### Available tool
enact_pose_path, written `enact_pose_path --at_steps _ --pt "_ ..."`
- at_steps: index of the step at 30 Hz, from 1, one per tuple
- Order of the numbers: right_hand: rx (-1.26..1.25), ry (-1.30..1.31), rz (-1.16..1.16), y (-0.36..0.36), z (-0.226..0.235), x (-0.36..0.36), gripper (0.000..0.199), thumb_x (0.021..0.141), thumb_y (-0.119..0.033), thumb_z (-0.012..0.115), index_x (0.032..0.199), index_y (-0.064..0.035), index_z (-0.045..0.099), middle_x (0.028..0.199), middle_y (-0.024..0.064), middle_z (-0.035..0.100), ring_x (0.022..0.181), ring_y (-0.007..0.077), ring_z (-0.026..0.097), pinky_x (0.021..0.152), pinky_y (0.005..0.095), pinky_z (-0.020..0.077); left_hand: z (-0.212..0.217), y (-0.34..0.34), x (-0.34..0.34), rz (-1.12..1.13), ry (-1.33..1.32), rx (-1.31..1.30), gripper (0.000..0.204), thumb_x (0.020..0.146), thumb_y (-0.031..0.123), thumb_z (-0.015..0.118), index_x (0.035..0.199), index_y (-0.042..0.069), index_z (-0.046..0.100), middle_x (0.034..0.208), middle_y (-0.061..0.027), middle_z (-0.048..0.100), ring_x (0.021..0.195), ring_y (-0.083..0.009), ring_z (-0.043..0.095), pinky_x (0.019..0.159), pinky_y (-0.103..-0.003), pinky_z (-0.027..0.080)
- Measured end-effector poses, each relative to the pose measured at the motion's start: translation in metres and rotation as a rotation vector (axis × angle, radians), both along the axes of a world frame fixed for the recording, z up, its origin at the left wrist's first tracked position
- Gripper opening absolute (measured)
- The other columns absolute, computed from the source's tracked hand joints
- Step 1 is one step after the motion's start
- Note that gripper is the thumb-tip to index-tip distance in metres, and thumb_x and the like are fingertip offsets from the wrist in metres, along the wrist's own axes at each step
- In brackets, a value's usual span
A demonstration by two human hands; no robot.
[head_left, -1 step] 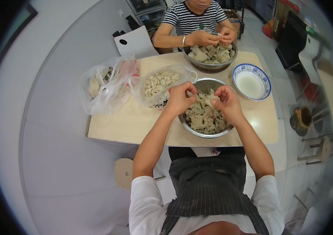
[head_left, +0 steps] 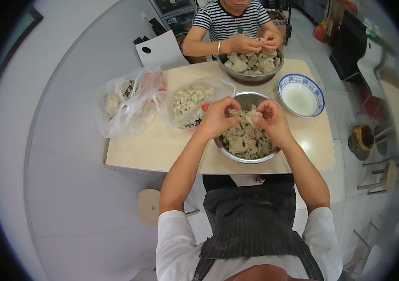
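A steel bowl [head_left: 248,161] stands in front of me at the table's near edge, filled with ragged, pale grey-green food pieces [head_left: 245,140] whose kind I cannot make out. Above its left side, my left hand [head_left: 218,118] is closed with thumb and fingers pinching a pale scrap. My right hand [head_left: 273,122], over the right side, pinches a whitish ragged piece [head_left: 255,114] from the bowl. Both hands are close together. Just left of my left hand lies an open clear plastic bag [head_left: 162,110] holding many small cream-coloured bits [head_left: 192,97].
Another person [head_left: 232,23] in a striped shirt works with both hands over a second steel bowl [head_left: 251,78] of larger pieces. A blue-rimmed bowl [head_left: 322,96] with cloudy liquid stands at the right. More plastic bags [head_left: 127,100] lie left on the pale table [head_left: 171,150].
The fingers of my left hand have come slightly nearer to my right hand. The whole view has shifted a little; both hands still pinch pieces over the bowl.
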State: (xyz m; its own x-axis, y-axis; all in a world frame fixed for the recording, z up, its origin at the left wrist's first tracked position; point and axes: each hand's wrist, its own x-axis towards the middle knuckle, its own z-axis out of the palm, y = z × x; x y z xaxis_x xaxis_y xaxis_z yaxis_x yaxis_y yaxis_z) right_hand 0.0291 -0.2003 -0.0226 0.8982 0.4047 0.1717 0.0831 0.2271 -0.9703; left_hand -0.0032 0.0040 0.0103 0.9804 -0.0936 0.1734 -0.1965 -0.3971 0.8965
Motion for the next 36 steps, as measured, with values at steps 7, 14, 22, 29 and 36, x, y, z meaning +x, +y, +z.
enact_pose_path --at_steps 7,14,22,29,36 --pt "-0.059 0.041 0.045 0.002 0.003 0.003 0.015 0.088 0.002 0.066 0.097 -0.0020 0.055 0.086 0.0028 0.061 0.073 0.0107 0.060 0.065 0.0251 0.0524 -0.001 -0.018 -0.002 0.012 -0.075 0.174 0.021 0.075 0.007 0.073 0.091 0.002 0.061 0.069 0.0003 0.060 0.064 -0.0048 0.053 0.056 -0.023 0.042" --pt "-0.142 0.016 0.093 -0.006 0.019 0.003 0.013 0.085 0.003 0.068 0.093 -0.0016 0.059 0.088 0.0021 0.063 0.075 0.0090 0.060 0.065 0.0233 0.0511 -0.004 -0.010 -0.002 -0.088 0.051 -0.244 0.015 0.073 0.003 0.070 0.085 0.002 0.061 0.077 -0.0012 0.062 0.071 -0.0071 0.056 0.062 -0.024 0.044" --pt "0.014 0.119 0.184 -0.012 0.020 0.001 0.016 0.081 0.006 0.070 0.091 -0.0024 0.060 0.087 0.0009 0.063 0.075 0.0087 0.060 0.066 0.0237 0.0504 -0.025 0.007 0.010 0.084 -0.022 0.128 0.018 0.076 0.004 0.072 0.090 0.002 0.060 0.079 -0.0007 0.060 0.080 -0.0081 0.057 0.069 -0.025 0.046" --pt "-0.067 0.150 0.123 -0.003 0.010 0.009 0.014 0.086 0.002 0.068 0.095 -0.0019 0.057 0.084 0.0031 0.062 0.072 0.0100 0.059 0.063 0.0235 0.0486 0.018 -0.025 -0.005 -0.044 -0.038 0.132 0.018 0.076 0.009 0.075 0.086 0.002 0.062 0.077 -0.0012 0.062 0.073 -0.0093 0.057 0.066 -0.026 0.045" --pt "0.012 0.180 0.180 -0.003 0.005 0.015 0.011 0.090 -0.004 0.065 0.096 -0.0017 0.057 0.082 0.0023 0.060 0.070 0.0100 0.056 0.063 0.0236 0.0458 0.017 -0.025 0.005 0.040 -0.126 0.226 0.013 0.071 0.007 0.072 0.080 0.003 0.064 0.073 -0.0060 0.065 0.066 -0.0128 0.057 0.063 -0.027 0.046"
